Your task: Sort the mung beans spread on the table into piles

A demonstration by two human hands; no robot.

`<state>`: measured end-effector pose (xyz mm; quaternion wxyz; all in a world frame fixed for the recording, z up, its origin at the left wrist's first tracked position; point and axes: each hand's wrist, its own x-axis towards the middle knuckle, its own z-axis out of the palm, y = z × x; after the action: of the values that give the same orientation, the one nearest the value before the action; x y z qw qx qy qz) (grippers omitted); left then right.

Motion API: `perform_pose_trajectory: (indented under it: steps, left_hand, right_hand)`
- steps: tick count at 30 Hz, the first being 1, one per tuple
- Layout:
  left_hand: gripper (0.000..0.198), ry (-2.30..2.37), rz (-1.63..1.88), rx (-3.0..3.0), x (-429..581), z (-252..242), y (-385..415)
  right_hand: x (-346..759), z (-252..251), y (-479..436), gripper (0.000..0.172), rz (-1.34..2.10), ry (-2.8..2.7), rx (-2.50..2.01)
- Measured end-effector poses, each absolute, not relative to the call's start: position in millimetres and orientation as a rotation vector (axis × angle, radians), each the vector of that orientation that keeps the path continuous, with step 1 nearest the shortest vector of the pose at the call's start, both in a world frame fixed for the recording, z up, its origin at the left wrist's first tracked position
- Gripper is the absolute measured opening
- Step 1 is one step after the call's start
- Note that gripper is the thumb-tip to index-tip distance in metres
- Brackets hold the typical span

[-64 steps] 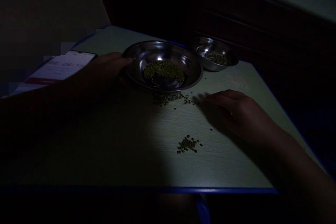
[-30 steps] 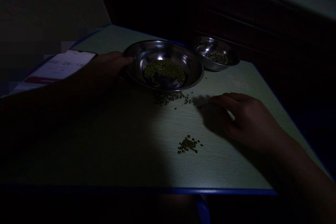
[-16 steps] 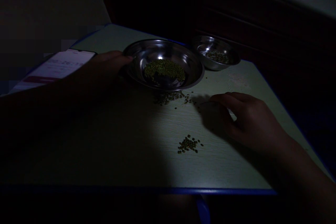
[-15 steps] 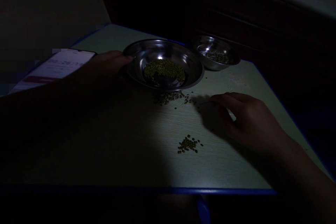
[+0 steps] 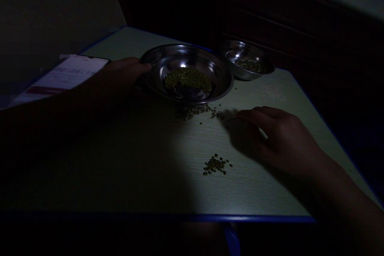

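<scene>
The large metal bowl (image 5: 220, 78) sits at the upper middle of the frame, with small green seeds (image 5: 192, 76) heaped inside; whether its base rests on the table (image 5: 255, 192) is hidden. At its left rim is the left hand (image 5: 123, 73), its thumb lapped over the edge and its other fingers out of sight beneath, so the grip seems to close on the rim. Right of centre, the right hand (image 5: 279, 132) is curled, with a gap between thumb and forefinger farther back; a faint thin sliver (image 5: 232, 119) shows at the fingertips, and the dark does not tell whether they pinch it. Near these tips, loose seeds (image 5: 195, 111) lie scattered before the bowl, and a small cluster (image 5: 215, 164) lies lower down. A smaller bowl (image 5: 247, 75) is at upper right, a phone (image 5: 60, 76) at left. The large bowl should prove stiff, fairly light and smooth enough to slip, best held by the rim; the seeds look hard and apt to roll, suited to a gentle fingertip pinch.
</scene>
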<state>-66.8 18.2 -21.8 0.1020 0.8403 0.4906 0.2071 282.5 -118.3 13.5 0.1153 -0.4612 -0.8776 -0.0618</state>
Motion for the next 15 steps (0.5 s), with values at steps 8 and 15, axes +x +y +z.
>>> perform_pose_trajectory:
  steps: [8, 15]
  left_hand:
    - [0.065, 1.426, 0.618, 2.529, -69.6, -28.3, 20.9]
    - [0.065, 1.426, 0.604, 2.51, -71.2, -28.8, 24.0]
  right_hand:
    - [282.6, 10.2, -115.5, 0.035, -0.252, -2.554, -1.442]
    - [280.7, 8.0, -115.4, 0.034, -0.238, -2.579, -1.395]
